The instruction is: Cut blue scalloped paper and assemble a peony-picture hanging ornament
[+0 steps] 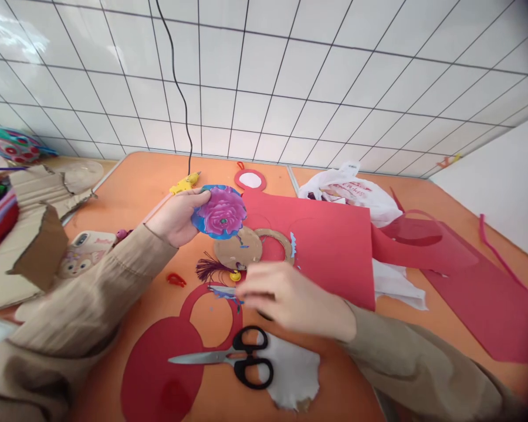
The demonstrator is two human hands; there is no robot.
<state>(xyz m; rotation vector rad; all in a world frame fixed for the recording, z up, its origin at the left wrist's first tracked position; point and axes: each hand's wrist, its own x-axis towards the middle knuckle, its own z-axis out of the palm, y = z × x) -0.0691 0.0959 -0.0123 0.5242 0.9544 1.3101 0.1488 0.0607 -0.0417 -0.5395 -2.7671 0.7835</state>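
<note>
My left hand (176, 218) is closed on the edge of a round blue cutout with a purple-pink flower (223, 212), thumb on its face. My right hand (290, 299) is over the middle of the table, its fingers curled and smeared by motion. Just left of its fingertips lies a pointed grey blade (223, 291) among blue scraps; a bit of black shows under the hand. Black-handled scissors (215, 356) lie nearer me, across a red paper disc (158, 369). Beyond the right hand are a round cardboard disc (235, 247) and a cardboard ring (286, 241).
A yellow glue gun (185, 183) with a black cord lies behind my left hand. Red sheets (334, 246) and a white plastic bag (378, 196) are at the right. Cardboard (30, 252) and a phone (88, 252) are at the left. A tiled wall (264, 88) bounds the back.
</note>
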